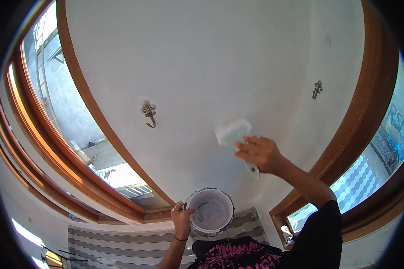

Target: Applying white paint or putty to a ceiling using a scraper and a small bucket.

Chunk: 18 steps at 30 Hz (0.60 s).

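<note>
My right hand point(261, 154) is closed round the handle of a wide paintbrush point(234, 130), whose white bristle end is at the white wall point(202, 58). Whether the bristles touch the wall is hard to tell, as the brush is slightly blurred. Low in front of me, my left hand point(181, 220) grips the rim of a round bucket point(231, 206), thumb over the edge. Whitish paint point(209, 213) lies inside it, and smears mark its rim.
Two ornate metal hooks stick out of the wall, one to the left point(148, 113) and one to the right point(317, 89). Brown wooden window frames border the wall at left point(87, 101) and right point(345, 134). Below is a grey patterned tiled surface point(121, 242). A white item point(287, 234) sits at the right sill.
</note>
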Available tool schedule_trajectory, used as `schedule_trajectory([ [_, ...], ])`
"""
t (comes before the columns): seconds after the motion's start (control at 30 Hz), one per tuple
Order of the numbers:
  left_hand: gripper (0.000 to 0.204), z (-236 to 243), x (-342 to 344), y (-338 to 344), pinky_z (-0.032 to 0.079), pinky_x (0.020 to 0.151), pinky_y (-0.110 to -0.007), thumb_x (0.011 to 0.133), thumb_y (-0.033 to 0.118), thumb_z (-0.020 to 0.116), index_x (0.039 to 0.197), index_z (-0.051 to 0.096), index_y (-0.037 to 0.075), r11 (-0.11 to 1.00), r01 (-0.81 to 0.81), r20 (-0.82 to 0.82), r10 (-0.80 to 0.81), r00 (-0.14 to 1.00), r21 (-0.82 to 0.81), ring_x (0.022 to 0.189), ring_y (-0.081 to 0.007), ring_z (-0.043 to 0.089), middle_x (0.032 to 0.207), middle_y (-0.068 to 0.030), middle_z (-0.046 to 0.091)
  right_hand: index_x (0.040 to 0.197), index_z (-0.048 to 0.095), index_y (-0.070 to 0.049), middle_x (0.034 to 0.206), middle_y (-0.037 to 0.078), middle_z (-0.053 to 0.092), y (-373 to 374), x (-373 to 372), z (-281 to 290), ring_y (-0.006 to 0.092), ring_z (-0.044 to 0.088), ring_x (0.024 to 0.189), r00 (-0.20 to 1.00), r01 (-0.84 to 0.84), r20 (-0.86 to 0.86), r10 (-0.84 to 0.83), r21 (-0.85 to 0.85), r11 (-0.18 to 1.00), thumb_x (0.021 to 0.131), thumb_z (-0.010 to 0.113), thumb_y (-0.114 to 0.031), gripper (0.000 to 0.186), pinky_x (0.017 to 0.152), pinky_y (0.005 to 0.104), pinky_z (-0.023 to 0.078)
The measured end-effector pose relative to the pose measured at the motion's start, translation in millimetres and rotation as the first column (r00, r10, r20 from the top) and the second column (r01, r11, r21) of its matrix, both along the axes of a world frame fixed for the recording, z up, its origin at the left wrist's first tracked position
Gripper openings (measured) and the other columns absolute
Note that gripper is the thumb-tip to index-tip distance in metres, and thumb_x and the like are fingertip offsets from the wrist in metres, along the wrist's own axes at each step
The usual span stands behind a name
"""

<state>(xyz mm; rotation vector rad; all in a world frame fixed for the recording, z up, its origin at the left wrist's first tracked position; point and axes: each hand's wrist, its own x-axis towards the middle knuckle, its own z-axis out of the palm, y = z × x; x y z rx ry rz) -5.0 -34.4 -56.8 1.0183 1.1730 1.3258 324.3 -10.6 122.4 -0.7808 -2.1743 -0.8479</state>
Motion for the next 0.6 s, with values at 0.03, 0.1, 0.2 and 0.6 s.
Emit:
schedule_trajectory([
  [0.03, 0.035, 3, 1, -1, 0.034, 0.060, -0.028, 0.055, -0.005, 0.071, 0.065, 0.040, 0.006, 1.000, -0.003, -0.010, 0.003, 1.000, 0.005, 0.067, -0.0099, 0.038, 0.068, 0.0037, 0.041, 0.094, 0.074, -0.013, 0.102, 0.003, 0.074, -2, 1, 2, 0.0251, 0.071, 0.092, 1.000, 0.004, 0.004, -0.004, 0.003, 1.000, 0.073, 0.072, -0.011, 0.021, 0.071, 0.0357, 0.057],
  [0.1, 0.036, 3, 3, 0, 0.035, 0.060, -0.028, 0.055, -0.006, 0.072, 0.065, 0.039, 0.006, 1.000, -0.006, -0.003, 0.006, 1.000, 0.014, 0.067, -0.0100, 0.038, 0.068, 0.0037, 0.041, 0.092, 0.076, -0.013, 0.098, 0.004, 0.074, -9, 0, 8, 0.0213, 0.068, 0.079, 0.999, -0.039, -0.017, 0.036, -0.228, 0.973, 0.072, 0.079, -0.009, 0.021, 0.061, 0.0348, 0.052],
  [0.2, 0.037, 5, 8, 2, 0.035, 0.060, -0.028, 0.055, -0.006, 0.071, 0.065, 0.038, 0.007, 1.000, 0.020, -0.018, -0.020, 1.000, 0.023, 0.069, -0.0102, 0.038, 0.069, 0.0038, 0.039, 0.092, 0.076, -0.014, 0.094, 0.005, 0.075, 11, 14, 57, 0.0208, 0.066, 0.072, 0.996, -0.090, 0.001, 0.094, -0.278, 0.956, 0.071, 0.079, -0.008, 0.022, 0.058, 0.0346, 0.051],
  [0.6, 0.039, -7, 7, 3, 0.036, 0.060, -0.027, 0.056, -0.006, 0.071, 0.066, 0.035, 0.007, 1.000, -0.006, -0.051, 0.006, 0.999, 0.010, 0.069, -0.0098, 0.037, 0.070, 0.0040, 0.037, 0.096, 0.076, -0.002, 0.095, 0.012, 0.075, 7, -9, 323, 0.0263, 0.071, 0.085, 0.973, -0.172, -0.124, 0.195, 0.176, 0.969, 0.081, 0.076, -0.001, 0.015, 0.076, 0.0347, 0.056],
])
